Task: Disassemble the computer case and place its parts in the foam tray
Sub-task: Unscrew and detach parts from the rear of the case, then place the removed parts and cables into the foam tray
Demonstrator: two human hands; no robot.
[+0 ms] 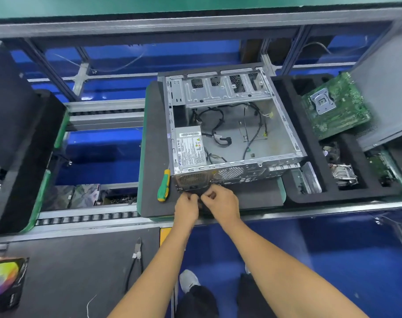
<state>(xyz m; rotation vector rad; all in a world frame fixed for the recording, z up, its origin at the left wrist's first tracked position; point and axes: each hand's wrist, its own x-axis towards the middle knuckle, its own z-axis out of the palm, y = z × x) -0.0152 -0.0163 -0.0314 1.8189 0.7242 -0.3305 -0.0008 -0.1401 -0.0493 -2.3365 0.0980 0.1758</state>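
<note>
An open grey computer case (278, 134) lies on a dark mat (154, 157), with a power supply (189, 148) at its near left corner and loose black cables (218, 134) inside. My left hand (186, 208) and my right hand (220, 201) are close together just below the case's rear panel, fingers curled. Something small and dark seems pinched between them; I cannot make out what it is. To the right, the black foam tray (347, 193) holds a green motherboard (337, 106), a heatsink (344, 174) and other parts.
A green and yellow screwdriver (163, 185) lies on the mat left of the case. Pliers (135, 260) lie on the near dark bench. A grey side panel (388, 88) leans over the tray at the right. Conveyor rollers (85, 218) run at the left.
</note>
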